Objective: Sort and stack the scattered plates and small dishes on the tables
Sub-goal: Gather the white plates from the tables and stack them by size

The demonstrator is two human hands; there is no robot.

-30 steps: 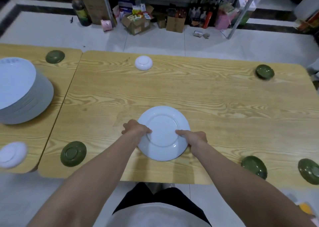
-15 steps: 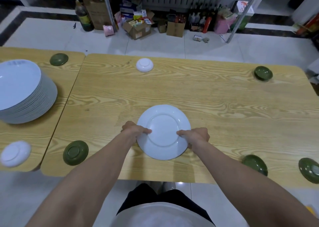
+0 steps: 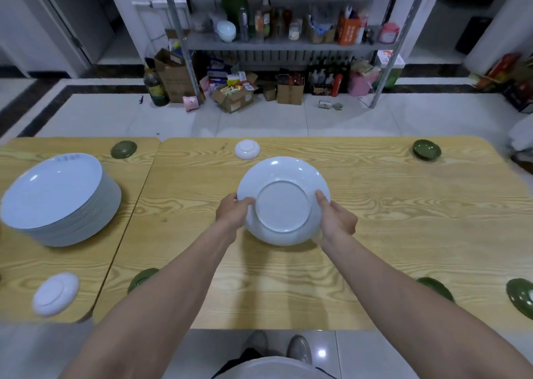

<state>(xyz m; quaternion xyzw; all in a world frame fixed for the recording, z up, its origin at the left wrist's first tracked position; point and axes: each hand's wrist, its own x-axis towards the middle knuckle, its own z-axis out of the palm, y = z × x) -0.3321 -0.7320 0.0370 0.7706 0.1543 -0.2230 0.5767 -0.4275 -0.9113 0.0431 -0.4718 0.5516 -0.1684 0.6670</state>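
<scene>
A white plate [image 3: 282,202] is upside down and lifted off the wooden table [image 3: 389,220], tilted with its base toward me. My left hand [image 3: 232,214] grips its left rim and my right hand [image 3: 336,220] grips its right rim. A tall stack of white plates [image 3: 57,202] stands on the left table. Small white dishes lie upside down at the far edge [image 3: 247,149] and at the near left [image 3: 55,293]. Small green dishes lie at the far left [image 3: 123,149], far right [image 3: 427,149], near right [image 3: 435,287], right edge [image 3: 520,296], and one [image 3: 141,277] partly hidden under my left forearm.
Two wooden tables stand side by side with a narrow gap [image 3: 135,214] between them. Beyond them is tiled floor, then a metal shelf rack [image 3: 288,41] with bottles and cardboard boxes around its foot. My shoes [image 3: 277,347] show below the near table edge.
Both hands have raised the upside-down plate off the table and tilted it. The view has swung upward, showing more of the shelf.
</scene>
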